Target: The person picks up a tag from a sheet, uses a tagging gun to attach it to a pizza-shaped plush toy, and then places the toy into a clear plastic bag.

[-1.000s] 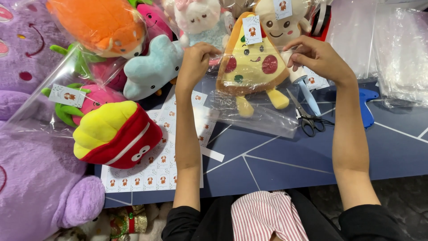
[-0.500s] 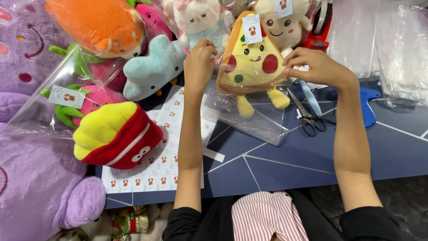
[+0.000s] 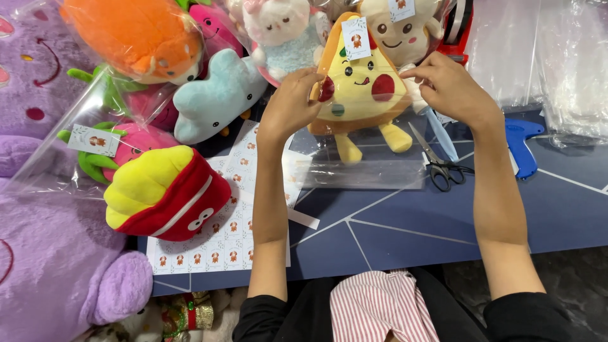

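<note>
Both of my hands hold a yellow pizza-slice plush toy [image 3: 358, 85] upright over the blue table [image 3: 405, 221]. It has a smiling face, red spots, small yellow legs and a white paper tag at its tip. My left hand [image 3: 292, 101] grips its left edge. My right hand [image 3: 446, 88] grips its right edge. A clear plastic bag [image 3: 361, 171] hangs around the toy's lower part and lies on the table beneath it.
Black-handled scissors [image 3: 437, 161] and a blue tagging gun [image 3: 520, 142] lie to the right. A sheet of stickers [image 3: 228, 234] sits under a red-and-yellow fries plush [image 3: 164, 193]. Bagged plush toys crowd the back and left, with a big purple plush [image 3: 44, 259] at lower left.
The pizza plush has been lifted a little and shifted away from me, with both hands staying on its edges. The bag beneath it has settled flatter on the table.
</note>
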